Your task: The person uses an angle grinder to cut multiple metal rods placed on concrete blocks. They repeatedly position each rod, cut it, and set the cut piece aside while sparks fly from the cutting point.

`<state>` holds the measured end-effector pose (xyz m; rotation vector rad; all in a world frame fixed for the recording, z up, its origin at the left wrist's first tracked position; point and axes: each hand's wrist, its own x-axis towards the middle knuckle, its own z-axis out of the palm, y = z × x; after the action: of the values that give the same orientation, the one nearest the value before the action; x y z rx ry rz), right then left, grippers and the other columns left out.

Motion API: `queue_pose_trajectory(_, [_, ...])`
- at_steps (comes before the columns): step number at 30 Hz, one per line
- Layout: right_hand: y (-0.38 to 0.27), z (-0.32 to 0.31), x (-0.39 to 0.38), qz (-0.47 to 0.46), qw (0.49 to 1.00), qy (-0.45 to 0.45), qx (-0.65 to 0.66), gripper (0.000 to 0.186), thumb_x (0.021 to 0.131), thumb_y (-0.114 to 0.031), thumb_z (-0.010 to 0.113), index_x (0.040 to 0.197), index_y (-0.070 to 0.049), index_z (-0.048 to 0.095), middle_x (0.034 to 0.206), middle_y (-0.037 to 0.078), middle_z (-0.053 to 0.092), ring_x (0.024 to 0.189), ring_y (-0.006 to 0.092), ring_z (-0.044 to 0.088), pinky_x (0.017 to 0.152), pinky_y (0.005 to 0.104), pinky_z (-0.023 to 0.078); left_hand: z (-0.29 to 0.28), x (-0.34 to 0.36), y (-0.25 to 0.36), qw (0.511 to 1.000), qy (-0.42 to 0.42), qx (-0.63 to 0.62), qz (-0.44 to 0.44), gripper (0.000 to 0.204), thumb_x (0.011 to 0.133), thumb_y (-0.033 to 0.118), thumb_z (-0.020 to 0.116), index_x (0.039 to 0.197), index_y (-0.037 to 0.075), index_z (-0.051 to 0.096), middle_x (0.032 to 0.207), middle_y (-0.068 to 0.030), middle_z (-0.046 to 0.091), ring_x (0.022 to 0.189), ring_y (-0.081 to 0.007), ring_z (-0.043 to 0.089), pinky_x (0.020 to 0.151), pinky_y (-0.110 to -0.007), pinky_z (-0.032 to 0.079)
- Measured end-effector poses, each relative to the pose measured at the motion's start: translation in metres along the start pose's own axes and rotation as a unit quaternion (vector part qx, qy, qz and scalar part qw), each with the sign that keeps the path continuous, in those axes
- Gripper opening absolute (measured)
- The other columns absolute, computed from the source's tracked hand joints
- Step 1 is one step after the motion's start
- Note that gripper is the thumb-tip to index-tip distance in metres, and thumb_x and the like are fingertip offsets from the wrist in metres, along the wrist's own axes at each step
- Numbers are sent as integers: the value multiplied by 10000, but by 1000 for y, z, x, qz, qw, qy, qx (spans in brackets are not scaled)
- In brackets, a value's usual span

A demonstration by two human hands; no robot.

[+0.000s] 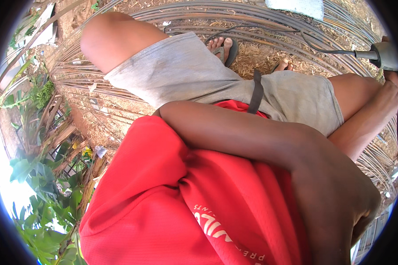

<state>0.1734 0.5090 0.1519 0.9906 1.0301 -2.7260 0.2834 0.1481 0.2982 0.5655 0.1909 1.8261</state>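
Note:
My right hand (391,79), at the far right edge, is closed on the end of a grey tool (382,56) with a black cable, largely out of view. My left forearm crosses my red shirt toward the right, and my left hand (342,183) seems to lie against my right arm; its fingers cannot be made out clearly. A dark strap (255,92) hangs over my grey shorts (163,75). My bent legs end in sandalled feet (225,48).
Long rusty metal rods (84,68) curve around me over reddish soil with dry chips. A pale slab (295,8) lies at the top. Along the left are leafy plants (35,185), dry stalks and a bunch of green bananas (44,95).

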Motion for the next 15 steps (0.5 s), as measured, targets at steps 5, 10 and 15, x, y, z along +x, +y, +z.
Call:
queue_pose_trajectory(5, [-4,3,-1,0,1000,-5,-7,301,914,-50,730,1141,117,625,1087,233,688,1079,387,675,1057,530,581,6,8,-3,1000,-4,6,2,558,797,386,929,558,52,552,521,-27,512,501,-103,461,502,-366,343])
queue_pose_trajectory(10, [-4,3,-1,2,1000,-3,-6,301,915,-47,728,1143,118,623,1088,232,686,1080,387,673,1057,529,580,10,17,-8,1000,-10,-4,13,562,791,385,935,558,55,544,522,-22,505,502,-100,454,501,-365,336])
queue_pose_trajectory(15, [-4,5,2,2,1000,-7,-9,301,916,-45,726,1145,119,621,1090,232,684,1082,386,670,1058,529,579,11,25,-10,1000,-17,-9,24,567,784,384,941,558,59,535,524,-16,499,504,-98,447,501,-364,330])
